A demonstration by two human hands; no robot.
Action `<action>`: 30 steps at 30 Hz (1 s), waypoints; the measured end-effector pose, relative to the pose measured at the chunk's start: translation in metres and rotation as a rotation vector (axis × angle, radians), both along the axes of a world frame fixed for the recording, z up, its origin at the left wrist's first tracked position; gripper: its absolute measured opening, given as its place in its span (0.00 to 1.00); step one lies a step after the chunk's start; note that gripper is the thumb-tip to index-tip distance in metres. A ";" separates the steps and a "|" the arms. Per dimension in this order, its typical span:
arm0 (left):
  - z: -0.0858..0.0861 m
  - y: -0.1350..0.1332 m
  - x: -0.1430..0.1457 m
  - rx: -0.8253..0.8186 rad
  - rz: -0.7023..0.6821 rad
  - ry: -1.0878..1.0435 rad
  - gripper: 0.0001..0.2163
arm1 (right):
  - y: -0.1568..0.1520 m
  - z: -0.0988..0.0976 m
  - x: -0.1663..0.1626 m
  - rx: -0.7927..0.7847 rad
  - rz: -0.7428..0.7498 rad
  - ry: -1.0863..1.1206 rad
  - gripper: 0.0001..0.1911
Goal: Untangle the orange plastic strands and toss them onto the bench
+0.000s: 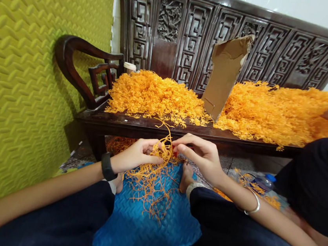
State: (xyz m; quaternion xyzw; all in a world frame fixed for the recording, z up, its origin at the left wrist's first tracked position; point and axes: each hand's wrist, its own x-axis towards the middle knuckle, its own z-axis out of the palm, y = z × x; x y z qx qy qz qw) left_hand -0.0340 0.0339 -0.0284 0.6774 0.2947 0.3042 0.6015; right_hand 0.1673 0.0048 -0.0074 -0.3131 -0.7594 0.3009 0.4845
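My left hand (136, 155) is closed around a tangled bunch of orange strands (153, 177) that hangs down over the blue mat (146, 227) between my knees. My right hand (200, 154) pinches the top of the same bunch, fingertips pressed together right next to the left hand's. A black band sits on my left wrist and a silver bangle on my right forearm. Behind the hands, a dark carved wooden bench (151, 127) carries big heaps of the same orange strands (155, 94).
A torn cardboard piece (224, 74) leans upright among the heaps on the bench. A green padded wall (23, 83) stands at left. Another person in dark clothes (317, 184) sits at right, an arm with a wristband near the heap. A plastic bottle (264, 182) lies on the floor.
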 end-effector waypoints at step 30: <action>0.000 0.001 0.002 0.014 0.018 0.023 0.07 | 0.005 -0.005 0.000 -0.175 0.215 -0.124 0.10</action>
